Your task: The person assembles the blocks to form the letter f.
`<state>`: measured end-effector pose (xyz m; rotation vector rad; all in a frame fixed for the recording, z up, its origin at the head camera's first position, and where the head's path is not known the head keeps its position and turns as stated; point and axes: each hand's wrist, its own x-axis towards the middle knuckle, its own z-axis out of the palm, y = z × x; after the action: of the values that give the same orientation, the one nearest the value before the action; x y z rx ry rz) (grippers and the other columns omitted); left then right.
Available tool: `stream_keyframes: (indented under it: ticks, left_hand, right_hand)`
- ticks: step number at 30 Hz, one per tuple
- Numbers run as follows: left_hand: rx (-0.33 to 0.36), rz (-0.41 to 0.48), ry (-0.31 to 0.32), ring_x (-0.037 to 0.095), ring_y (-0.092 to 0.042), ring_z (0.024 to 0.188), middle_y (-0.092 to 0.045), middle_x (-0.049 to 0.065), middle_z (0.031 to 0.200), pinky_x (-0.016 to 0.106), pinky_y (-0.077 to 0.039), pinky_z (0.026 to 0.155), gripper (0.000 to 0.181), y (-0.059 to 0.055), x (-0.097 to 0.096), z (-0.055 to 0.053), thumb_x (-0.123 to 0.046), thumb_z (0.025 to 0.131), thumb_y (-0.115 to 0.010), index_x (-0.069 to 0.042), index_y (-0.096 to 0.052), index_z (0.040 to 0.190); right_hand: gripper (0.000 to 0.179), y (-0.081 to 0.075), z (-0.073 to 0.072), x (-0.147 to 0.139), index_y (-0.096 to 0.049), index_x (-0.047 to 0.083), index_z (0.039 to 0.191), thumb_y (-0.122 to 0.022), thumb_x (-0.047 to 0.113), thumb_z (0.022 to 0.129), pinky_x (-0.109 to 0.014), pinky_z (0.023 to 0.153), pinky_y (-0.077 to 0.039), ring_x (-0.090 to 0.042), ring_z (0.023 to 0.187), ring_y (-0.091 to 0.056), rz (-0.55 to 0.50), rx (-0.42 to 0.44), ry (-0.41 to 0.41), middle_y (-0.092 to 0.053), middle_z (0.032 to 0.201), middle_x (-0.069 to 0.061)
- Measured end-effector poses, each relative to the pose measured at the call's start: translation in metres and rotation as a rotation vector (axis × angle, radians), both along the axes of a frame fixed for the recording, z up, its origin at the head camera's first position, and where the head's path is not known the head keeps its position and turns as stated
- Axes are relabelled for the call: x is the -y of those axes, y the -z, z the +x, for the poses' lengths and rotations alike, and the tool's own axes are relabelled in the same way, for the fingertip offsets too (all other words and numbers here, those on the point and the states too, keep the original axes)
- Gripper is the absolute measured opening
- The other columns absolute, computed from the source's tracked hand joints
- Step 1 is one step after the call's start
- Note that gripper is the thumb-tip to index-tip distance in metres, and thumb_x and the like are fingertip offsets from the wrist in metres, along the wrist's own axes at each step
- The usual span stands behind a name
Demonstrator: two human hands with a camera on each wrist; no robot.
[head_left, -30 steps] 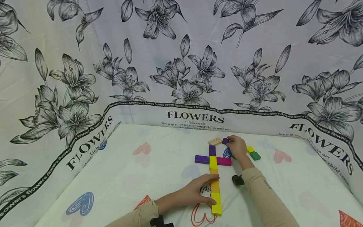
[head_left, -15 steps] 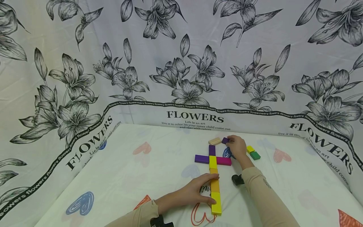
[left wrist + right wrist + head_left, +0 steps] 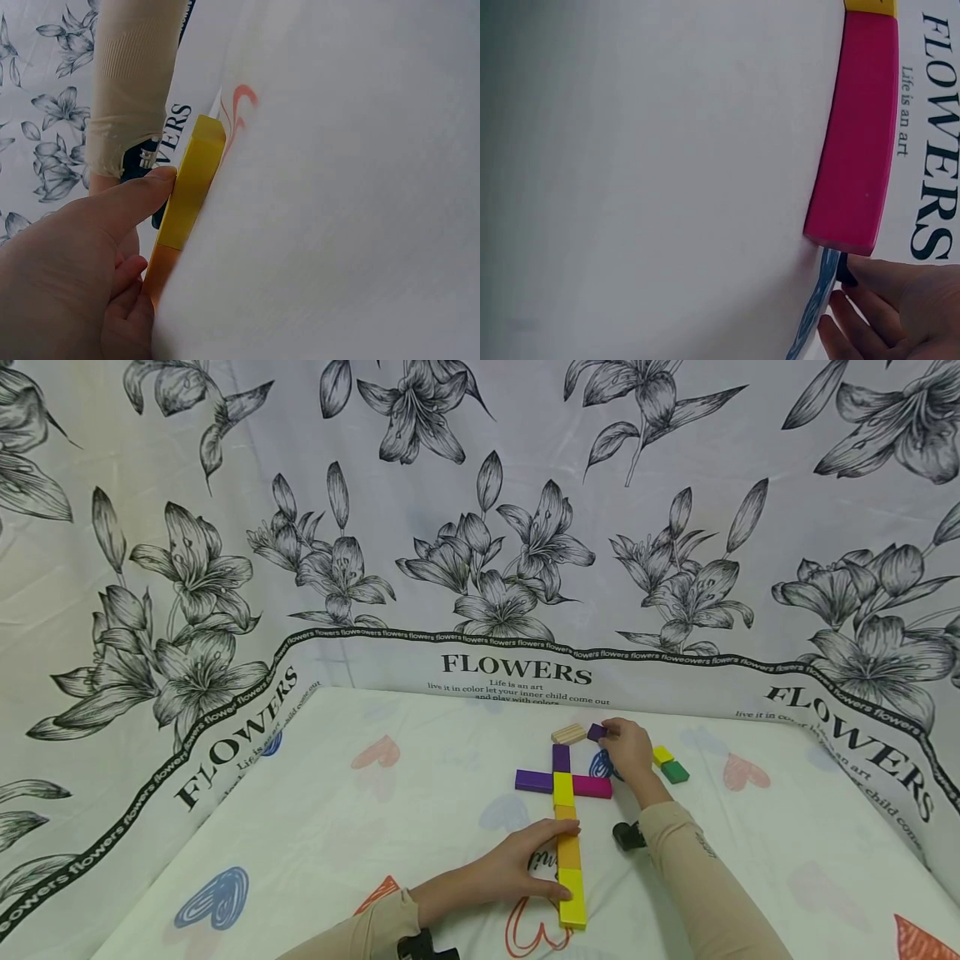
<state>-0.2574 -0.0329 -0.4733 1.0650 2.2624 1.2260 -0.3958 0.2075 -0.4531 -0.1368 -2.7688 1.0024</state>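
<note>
In the head view, colored blocks lie joined in a cross. My left hand (image 3: 517, 864) rests on its long arm, the thumb on the yellow block (image 3: 572, 902) at the near end and a finger across the orange block (image 3: 568, 850). My right hand (image 3: 628, 750) pinches a small dark purple block (image 3: 597, 732) beyond the cross; in the right wrist view the fingers mostly hide it. Another yellow block (image 3: 563, 789) sits at the crossing, between a purple block (image 3: 534, 781) and a magenta block (image 3: 592, 787). A dark purple block (image 3: 561, 758) forms the far tip.
Plain wooden pieces (image 3: 568, 733) lie side by side left of the right hand. To its right, a small yellow block (image 3: 662, 755) touches a green block (image 3: 677, 772). The tablecloth (image 3: 420, 827) has heart prints, and a floral curtain (image 3: 450, 568) hangs behind.
</note>
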Motion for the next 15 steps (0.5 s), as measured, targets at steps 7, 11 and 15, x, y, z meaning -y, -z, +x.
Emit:
stream_keyframes:
  ticks: [7, 11, 15]
  left_hand:
    - [0.011, 0.000, 0.001, 0.007, -0.034, 0.144, -0.038, -0.011, 0.156, 0.036, -0.030, 0.121, 0.075, -0.0011, -0.0002, -0.0001, -0.038, 0.087, -0.072, -0.029, -0.032, 0.151]
    - [0.011, 0.004, 0.004, 0.007, -0.033, 0.145, -0.038, -0.011, 0.156, 0.036, -0.030, 0.122, 0.076, -0.0022, -0.0002, 0.0004, -0.037, 0.087, -0.072, -0.028, -0.032, 0.151]
    - [0.008, 0.008, 0.007, 0.007, -0.034, 0.144, -0.038, -0.010, 0.156, 0.035, -0.030, 0.122, 0.076, -0.0029, 0.0001, 0.0012, -0.037, 0.088, -0.072, -0.027, -0.032, 0.151]
  right_hand:
    - [0.036, -0.0015, -0.0008, -0.0003, -0.059, 0.000, 0.129, -0.061, 0.007, 0.094, -0.052, 0.107, -0.044, -0.038, 0.120, -0.057, 0.014, 0.001, 0.007, -0.062, 0.129, -0.023]
    - [0.036, -0.0010, -0.0021, 0.0003, -0.059, -0.001, 0.129, -0.061, 0.007, 0.094, -0.052, 0.106, -0.045, -0.038, 0.118, -0.058, 0.025, 0.000, 0.007, -0.062, 0.129, -0.023]
    - [0.036, -0.0007, -0.0029, 0.0005, -0.059, -0.001, 0.128, -0.061, 0.007, 0.094, -0.052, 0.104, -0.046, -0.038, 0.117, -0.058, 0.034, -0.006, 0.008, -0.063, 0.127, -0.023]
